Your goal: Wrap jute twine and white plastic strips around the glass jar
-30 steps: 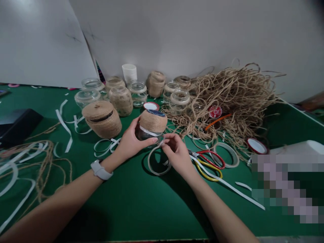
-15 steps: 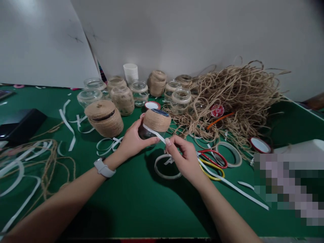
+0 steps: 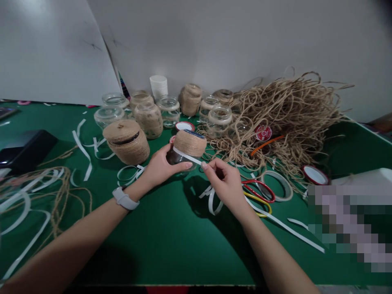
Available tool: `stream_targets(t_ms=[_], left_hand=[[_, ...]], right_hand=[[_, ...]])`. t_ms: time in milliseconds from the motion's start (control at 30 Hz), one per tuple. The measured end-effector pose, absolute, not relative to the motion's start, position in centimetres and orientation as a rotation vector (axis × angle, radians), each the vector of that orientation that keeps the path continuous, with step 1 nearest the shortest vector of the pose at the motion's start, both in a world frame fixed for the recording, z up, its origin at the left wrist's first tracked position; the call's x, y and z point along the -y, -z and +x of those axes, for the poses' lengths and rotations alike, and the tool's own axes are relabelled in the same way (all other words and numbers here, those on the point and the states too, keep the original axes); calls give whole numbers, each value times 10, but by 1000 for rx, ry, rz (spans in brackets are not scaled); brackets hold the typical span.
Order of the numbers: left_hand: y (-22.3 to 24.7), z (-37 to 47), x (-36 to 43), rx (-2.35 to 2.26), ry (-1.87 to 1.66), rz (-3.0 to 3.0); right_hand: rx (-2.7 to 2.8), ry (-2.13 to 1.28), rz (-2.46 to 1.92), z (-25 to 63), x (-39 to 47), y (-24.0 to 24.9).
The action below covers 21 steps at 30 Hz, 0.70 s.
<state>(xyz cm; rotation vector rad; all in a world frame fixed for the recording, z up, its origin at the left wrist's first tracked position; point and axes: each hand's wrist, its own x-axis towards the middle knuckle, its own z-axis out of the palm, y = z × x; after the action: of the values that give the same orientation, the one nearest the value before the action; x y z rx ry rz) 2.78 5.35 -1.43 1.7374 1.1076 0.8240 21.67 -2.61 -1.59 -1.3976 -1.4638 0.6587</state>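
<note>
My left hand (image 3: 162,165) grips a glass jar (image 3: 190,143) whose upper part is wound with brown twine, tilted on its side a little. A narrow white strip (image 3: 187,157) lies across the glass just under the twine. Its other end is pinched between thumb and finger of my right hand (image 3: 225,179), and a loop of white strip (image 3: 215,203) hangs below that hand. Left of the jar stands a twine-covered jar with a twine-covered lid (image 3: 127,143). The fingers behind the held jar are hidden.
Glass and twine-wrapped jars (image 3: 148,119) stand at the back beside stacked white cups (image 3: 159,87). Tangled twine (image 3: 284,114) fills the right rear. Scissors (image 3: 263,191) and a tape roll (image 3: 280,185) lie right of my right hand; strips and twine (image 3: 61,196) lie left.
My right hand has moved slightly right, and the strip is pulled straighter along the jar. The loop hanging below has narrowed and shifted right. My left hand stays on the jar.
</note>
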Motion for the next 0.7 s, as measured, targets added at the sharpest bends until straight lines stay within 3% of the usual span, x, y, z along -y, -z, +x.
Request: stream_targets(t_ms=[700], left_hand=[[18,26,-58,-1011,-839,1514]], right_hand=[[1482,-539,-1453,215,6,35]])
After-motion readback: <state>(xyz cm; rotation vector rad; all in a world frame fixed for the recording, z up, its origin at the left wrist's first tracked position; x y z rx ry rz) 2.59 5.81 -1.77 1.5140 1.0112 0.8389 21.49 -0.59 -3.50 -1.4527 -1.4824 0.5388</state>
